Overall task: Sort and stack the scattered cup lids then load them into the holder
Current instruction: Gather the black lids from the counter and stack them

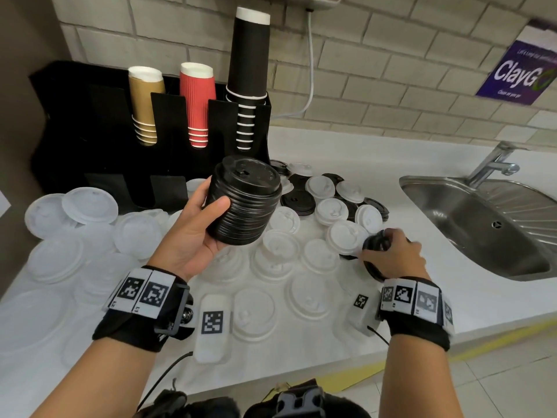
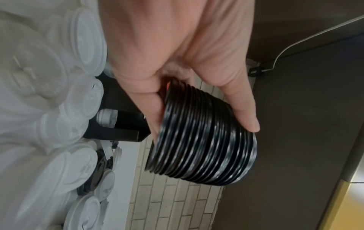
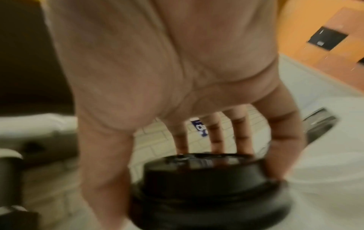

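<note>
**Black lids: stack in my left, more picked up in my right**

My left hand (image 1: 193, 233) is wrapped round the black lid stack (image 1: 245, 203), thumb on one side of the rims, fingers opposite, held tilted above the counter. My right hand (image 1: 394, 256) is clamped from above on a black lid (image 3: 208, 179); one or several, can't tell. Lids look light, thin, slick; I'd guess the stack splays if squeezed unevenly, so grip the rims mid-height. White lids (image 1: 328, 209) lie between and beyond my hands; holder (image 1: 90, 122) is beyond the left.

Pale brick wall (image 1: 391, 70) — steel sink (image 1: 482, 224) in white counter (image 1: 331, 140)
</note>
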`<state>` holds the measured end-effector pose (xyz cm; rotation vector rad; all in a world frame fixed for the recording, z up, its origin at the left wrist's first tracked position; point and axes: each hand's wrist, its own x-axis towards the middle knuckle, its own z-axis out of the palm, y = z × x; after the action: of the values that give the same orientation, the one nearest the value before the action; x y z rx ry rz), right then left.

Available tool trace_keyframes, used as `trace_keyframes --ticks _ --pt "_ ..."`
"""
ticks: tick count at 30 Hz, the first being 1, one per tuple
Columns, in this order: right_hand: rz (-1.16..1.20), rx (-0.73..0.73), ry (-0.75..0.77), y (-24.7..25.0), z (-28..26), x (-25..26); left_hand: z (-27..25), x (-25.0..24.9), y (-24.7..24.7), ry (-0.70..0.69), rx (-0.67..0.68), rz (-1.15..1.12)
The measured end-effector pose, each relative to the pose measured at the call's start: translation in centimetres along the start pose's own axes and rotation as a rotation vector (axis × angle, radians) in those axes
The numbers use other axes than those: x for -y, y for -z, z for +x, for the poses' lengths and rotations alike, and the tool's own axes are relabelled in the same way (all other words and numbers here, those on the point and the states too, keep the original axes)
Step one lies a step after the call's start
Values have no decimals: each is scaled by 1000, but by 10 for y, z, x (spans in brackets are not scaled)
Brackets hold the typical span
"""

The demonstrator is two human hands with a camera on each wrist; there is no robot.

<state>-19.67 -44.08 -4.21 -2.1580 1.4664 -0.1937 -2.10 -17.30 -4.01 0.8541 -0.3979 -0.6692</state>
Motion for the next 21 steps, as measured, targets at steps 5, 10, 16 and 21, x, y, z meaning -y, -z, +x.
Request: trace_keyframes --ticks 5,10,16,21 --pt "576 102 511 15 -33 58 3 -1 -6 36 52 13" --pt "790 235 826 11 -74 108 5 -1 -7 47 103 18" --pt "720 268 958 5 -84 128 6 1 -3 77 142 62" --pt "624 318 1029 3 -85 131 6 0 -2 80 122 71"
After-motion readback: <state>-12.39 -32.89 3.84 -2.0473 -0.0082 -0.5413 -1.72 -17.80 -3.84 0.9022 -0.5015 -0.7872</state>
